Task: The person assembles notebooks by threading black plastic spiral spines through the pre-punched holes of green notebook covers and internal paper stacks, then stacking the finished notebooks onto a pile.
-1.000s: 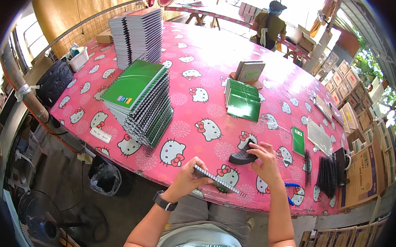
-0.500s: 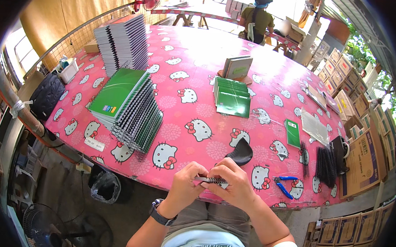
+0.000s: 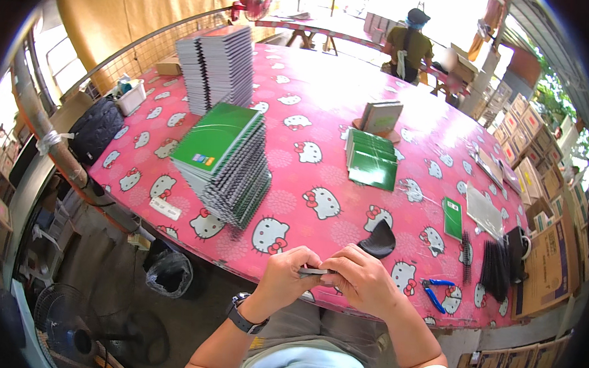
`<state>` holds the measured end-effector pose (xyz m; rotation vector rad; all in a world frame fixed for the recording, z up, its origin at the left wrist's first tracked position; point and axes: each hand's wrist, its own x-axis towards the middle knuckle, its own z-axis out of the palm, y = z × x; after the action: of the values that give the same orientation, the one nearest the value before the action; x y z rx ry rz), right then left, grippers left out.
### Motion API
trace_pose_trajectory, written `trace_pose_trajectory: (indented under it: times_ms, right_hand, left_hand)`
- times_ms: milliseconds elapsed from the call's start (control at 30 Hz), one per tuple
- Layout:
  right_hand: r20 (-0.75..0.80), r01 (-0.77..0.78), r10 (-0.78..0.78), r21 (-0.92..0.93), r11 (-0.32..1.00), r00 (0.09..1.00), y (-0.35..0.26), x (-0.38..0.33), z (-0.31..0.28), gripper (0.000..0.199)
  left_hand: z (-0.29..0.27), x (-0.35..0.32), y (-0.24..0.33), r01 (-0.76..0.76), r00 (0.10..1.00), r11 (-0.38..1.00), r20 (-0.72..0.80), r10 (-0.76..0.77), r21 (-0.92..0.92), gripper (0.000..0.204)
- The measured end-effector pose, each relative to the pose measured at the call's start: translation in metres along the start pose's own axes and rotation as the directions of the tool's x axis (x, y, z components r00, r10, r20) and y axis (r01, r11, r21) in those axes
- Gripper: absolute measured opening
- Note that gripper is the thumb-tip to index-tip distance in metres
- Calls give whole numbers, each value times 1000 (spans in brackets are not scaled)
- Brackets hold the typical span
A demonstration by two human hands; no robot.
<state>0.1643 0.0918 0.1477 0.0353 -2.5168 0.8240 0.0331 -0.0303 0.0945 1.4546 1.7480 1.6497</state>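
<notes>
Both my hands meet above the table's near edge. Between them is a small spiral-bound notebook (image 3: 311,272), seen nearly edge-on. My left hand (image 3: 284,275) pinches its left end, with a watch on that wrist. My right hand (image 3: 364,281) closes over the other end, its fingers hiding most of the notebook and its binding. Just beyond my right hand lies a curved black object (image 3: 377,240), its kind unclear. To the right are blue-handled pliers (image 3: 437,295), a single black binding coil (image 3: 466,257) and a bundle of black coils (image 3: 496,269).
A tall stack of green spiral notebooks (image 3: 220,137) stands at left, before a white stack (image 3: 214,70). Green booklets (image 3: 372,169) lie fanned mid-table on the pink tablecloth (image 3: 293,204). One green booklet (image 3: 452,217) lies at right. A person (image 3: 409,47) sits beyond. Cartons (image 3: 547,257) stand right.
The view has shifted, so the table's things sit farther right in the picture. Between my hands the notebook has turned, and its coil, visible before, is now hidden. Both hands keep their grip.
</notes>
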Motion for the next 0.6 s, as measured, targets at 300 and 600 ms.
trace_pose_trajectory:
  times_ms: [300, 600]
  right_hand:
    - [-381, 111, 82, 457, 882, 921, -16, 96, -17, 14]
    - [-555, 93, 61, 246, 965, 830, 45, 246, 55, 16]
  left_hand:
    - [-54, -7, 21, 11, 956, 866, -249, -155, -501, 53]
    - [-184, 80, 20, 46, 705, 764, -563, 431, 643, 13]
